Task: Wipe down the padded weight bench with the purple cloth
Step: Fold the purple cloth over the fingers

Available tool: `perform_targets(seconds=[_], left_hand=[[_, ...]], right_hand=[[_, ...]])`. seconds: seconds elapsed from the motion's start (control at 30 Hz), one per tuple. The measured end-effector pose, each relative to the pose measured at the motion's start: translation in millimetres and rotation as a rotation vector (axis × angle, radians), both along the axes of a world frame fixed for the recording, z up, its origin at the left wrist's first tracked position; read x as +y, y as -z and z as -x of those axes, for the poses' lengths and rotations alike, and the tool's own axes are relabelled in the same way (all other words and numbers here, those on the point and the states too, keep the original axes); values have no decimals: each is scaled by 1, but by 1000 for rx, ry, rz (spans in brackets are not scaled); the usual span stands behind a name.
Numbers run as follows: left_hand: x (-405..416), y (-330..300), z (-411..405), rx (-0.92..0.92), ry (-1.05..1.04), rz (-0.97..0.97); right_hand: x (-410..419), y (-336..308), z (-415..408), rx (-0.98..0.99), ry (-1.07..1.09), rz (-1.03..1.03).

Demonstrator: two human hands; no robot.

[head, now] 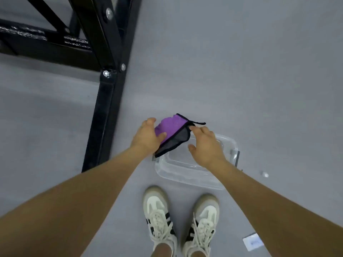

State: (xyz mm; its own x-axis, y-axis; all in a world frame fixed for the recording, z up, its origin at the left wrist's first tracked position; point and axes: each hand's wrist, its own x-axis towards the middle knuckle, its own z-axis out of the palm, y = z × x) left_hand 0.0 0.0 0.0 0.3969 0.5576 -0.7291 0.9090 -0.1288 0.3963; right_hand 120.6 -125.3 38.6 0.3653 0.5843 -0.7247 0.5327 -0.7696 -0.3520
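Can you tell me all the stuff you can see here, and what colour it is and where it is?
purple cloth: one, purple with black edging and a grey mesh side, held above the far left corner of the tub
plastic tub: one, clear, on the floor just ahead of the shoes
metal frame: one, black with silver bolts, upper left
white tag: one, white, on the floor at lower right
small pale object: one, whitish, on the floor right of the tub; too blurred to identify
floor: grey
shoes: two, white with black stripes, bottom centre
left hand: grips the cloth
right hand: pinches the cloth's black edge
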Motion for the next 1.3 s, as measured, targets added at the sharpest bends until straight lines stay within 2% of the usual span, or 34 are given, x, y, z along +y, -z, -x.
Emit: perform_targets(seconds=[0.13, 0.23, 0.43, 0.57, 0.73, 1.03, 1.17, 1.3], left_hand=[[2, 11, -10, 15, 37, 70], [2, 4, -8, 53, 34, 38], [-14, -62, -10, 102, -22, 100], [-18, -151, -13, -21, -187, 219], [-22, -292, -13, -230, -339, 362], [-49, -502, 31, -536, -352, 470], [-81, -564, 82, -641, -281, 334], [-125, -604, 159, -612, -243, -85]], right_hand=[[-4, 16, -3, 3, 16, -6], [-6, 14, -4, 17, 40, -22], [-8, -54, -10, 22, 77, -27], [-7, -137, -15, 30, 113, -64], [-2, -266, -9, 83, 155, -184], [-17, -474, 32, 217, 75, -339], [-34, -537, 74, 167, -42, -385], [-67, -575, 137, 144, -235, -414]])
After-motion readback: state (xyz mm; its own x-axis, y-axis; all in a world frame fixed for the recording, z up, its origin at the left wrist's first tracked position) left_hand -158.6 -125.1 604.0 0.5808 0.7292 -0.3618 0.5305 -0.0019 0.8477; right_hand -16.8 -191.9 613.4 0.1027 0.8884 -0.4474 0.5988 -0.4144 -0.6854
